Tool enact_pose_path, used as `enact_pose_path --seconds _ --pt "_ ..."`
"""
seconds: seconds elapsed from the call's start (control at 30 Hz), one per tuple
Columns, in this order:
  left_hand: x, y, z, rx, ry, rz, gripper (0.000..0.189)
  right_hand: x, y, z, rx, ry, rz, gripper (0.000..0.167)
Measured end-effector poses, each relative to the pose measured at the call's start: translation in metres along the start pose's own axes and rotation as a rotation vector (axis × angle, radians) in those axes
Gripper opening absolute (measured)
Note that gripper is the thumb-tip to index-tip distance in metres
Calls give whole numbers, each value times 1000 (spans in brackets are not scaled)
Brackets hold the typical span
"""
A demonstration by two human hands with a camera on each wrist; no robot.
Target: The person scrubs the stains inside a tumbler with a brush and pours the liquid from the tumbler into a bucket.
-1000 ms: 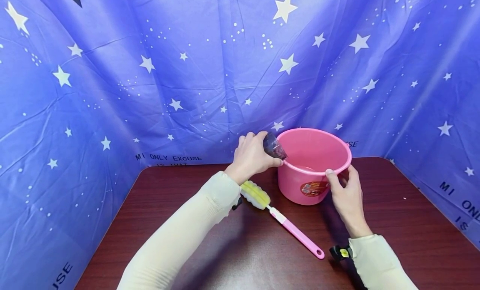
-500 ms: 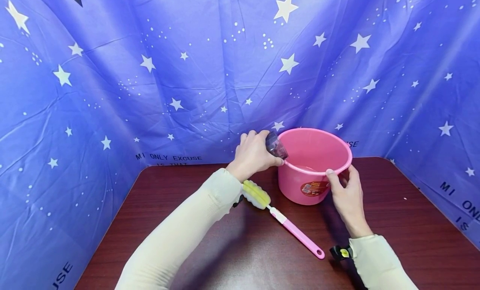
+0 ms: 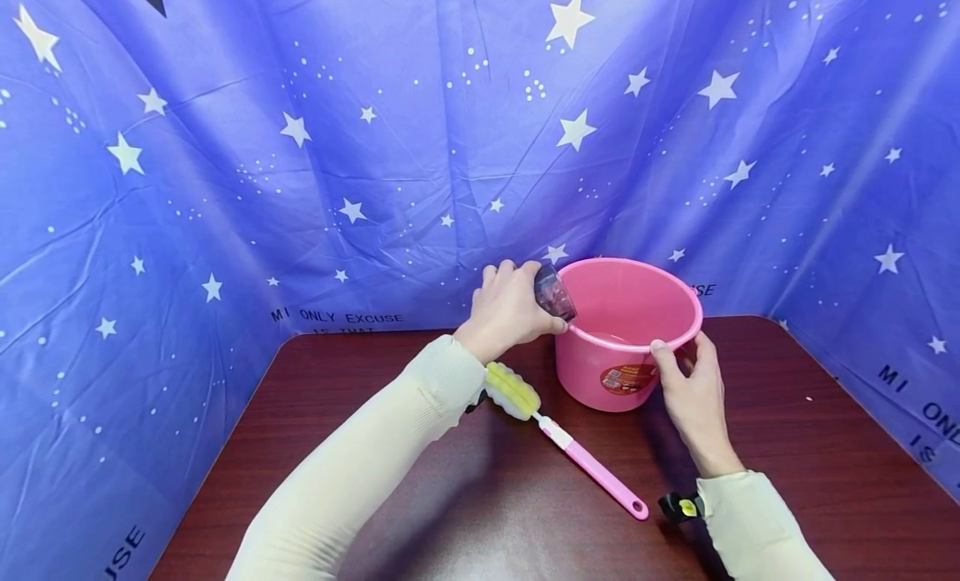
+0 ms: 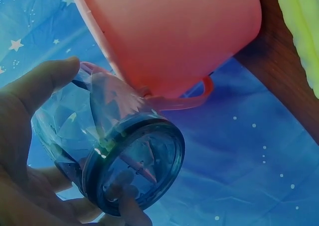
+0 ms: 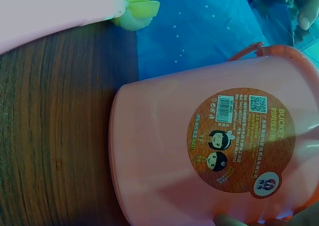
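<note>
My left hand [image 3: 506, 308] grips a clear, faceted drinking glass [image 3: 555, 294] at the left rim of a pink bucket [image 3: 581, 360]. The glass is tilted with its mouth toward the bucket's inside. In the left wrist view, the thick round base of the glass [image 4: 172, 141] faces the camera, and fingers curl round its side. My right hand [image 3: 693, 406] holds the bucket's right front rim, thumb on top and fingers behind the outer wall. A little pinkish liquid seems to lie inside the bucket, though its depth is hidden. The bucket stands upright.
A cleaning brush [image 3: 600, 474] with a yellow-and-white sponge head and pink handle lies on the dark wooden table [image 3: 465, 514], in front of the bucket. A blue curtain with stars [image 3: 420, 147] encloses the table's back and sides.
The left hand and glass have shifted very slightly right over the rim. The right hand, bucket and brush stay where they were.
</note>
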State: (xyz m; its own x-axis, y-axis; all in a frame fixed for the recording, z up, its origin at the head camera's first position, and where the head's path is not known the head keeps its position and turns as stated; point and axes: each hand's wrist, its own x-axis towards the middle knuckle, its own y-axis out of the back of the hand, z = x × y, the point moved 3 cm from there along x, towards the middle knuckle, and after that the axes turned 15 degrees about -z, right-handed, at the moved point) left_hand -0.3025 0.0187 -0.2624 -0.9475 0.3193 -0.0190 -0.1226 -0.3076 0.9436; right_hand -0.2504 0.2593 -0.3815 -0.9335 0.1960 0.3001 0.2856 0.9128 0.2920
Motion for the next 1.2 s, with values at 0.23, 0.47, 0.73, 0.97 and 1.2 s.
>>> enact_pose_path --seconds 0.23,0.47,0.73,0.97,1.2 --pt "-1 1 1 7 -10 8 90 -1 0 -2 9 3 -4 60" --pt "1 2 1 15 8 -17 91 -1 0 -2 9 4 -9 61" --pt "3 1 2 21 12 -21 92 -2 2 -1 -2 -17 -13 62" --pt "2 2 2 25 8 0 91 -2 0 -1 5 -8 -10 61" --pt "2 2 3 32 8 0 91 -1 0 0 10 -6 -9 61"
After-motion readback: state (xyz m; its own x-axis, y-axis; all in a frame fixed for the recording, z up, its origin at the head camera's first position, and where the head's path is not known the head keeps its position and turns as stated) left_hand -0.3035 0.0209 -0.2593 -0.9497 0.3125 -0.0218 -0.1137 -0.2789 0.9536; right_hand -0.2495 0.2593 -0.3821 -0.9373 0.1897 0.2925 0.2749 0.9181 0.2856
